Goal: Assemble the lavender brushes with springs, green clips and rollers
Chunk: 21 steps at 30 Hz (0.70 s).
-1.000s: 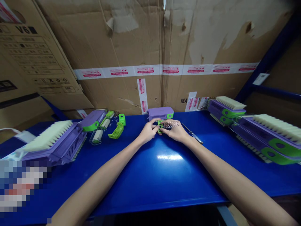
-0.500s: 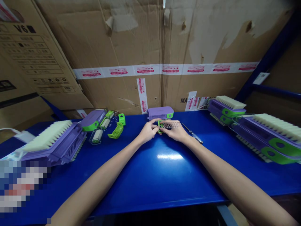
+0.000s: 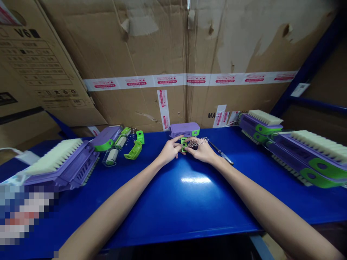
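At the middle of the blue table, a small green plastic part (image 3: 184, 144) is pinched between both hands. My left hand (image 3: 170, 150) grips it from the left, its thumb and fingers closed at the edge. From the right my right hand (image 3: 204, 151) holds the same part with closed fingers. A metal coil spring (image 3: 200, 142) reaches rightward from the part, over the right hand, its far end tilted slightly up. Just behind the hands lies a purple brush body (image 3: 185, 128) with a green end. A metal tool (image 3: 222, 153) with a dark handle rests right of my right hand.
On the left are a purple brush (image 3: 61, 162) with pale bristles, another purple body (image 3: 107, 137), a dark spring (image 3: 131, 137) and a loose green bracket (image 3: 133, 150). Several brushes (image 3: 322, 153) stand stacked on the right. Cardboard (image 3: 130, 54) walls off the back.
The spring's right end has tipped upward, and the green part has turned and shifted slightly left in the fingers. Both hands have barely moved.
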Tool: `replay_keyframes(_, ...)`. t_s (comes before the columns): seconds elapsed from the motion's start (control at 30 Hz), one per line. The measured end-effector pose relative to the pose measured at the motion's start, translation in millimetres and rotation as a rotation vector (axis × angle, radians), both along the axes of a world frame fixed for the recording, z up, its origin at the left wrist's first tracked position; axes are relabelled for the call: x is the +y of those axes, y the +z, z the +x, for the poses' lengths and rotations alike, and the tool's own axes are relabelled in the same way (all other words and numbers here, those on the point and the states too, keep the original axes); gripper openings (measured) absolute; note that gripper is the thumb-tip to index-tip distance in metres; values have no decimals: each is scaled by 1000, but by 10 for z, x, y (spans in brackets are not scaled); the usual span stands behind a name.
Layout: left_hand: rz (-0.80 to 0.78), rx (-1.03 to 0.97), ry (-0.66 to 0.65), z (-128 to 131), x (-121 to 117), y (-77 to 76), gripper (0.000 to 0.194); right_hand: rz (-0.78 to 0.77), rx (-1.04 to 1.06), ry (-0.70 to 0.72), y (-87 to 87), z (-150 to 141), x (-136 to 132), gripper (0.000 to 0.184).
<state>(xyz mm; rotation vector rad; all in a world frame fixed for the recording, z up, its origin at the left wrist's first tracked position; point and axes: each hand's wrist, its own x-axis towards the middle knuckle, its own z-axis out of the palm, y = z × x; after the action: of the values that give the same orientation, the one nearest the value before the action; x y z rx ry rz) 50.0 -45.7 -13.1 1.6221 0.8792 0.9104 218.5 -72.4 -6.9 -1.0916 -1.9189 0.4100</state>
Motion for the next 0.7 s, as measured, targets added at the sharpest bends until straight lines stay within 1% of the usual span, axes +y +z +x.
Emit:
replay_keyframes(0.1, -15, -24, -4, -11, 3, 5, 55, -5, -9, -4, 9, -3, -9, 21)
replay_keyframes(0.27, -1, -4, -2, -11, -19, 18, 60, -83, 32, -5, 5, 11, -6, 23)
replay_keyframes(0.43, 32, 51, 40, -8, -40, 22, 62, -60, 3, 36, -43, 17, 19, 15)
replay_keyframes(0.53, 29, 33, 18, -17, -49, 31, 64, -70, 48, 40, -54, 18, 33, 13)
replay_keyframes(0.6, 26, 12, 9, -15, -51, 26, 65, -89, 74, 45, -52, 12, 33, 15)
replay_keyframes(0.7, 48, -2, 85, 7, -48, -1, 63, -128, 96, 57, -41, -16, 14, 20)
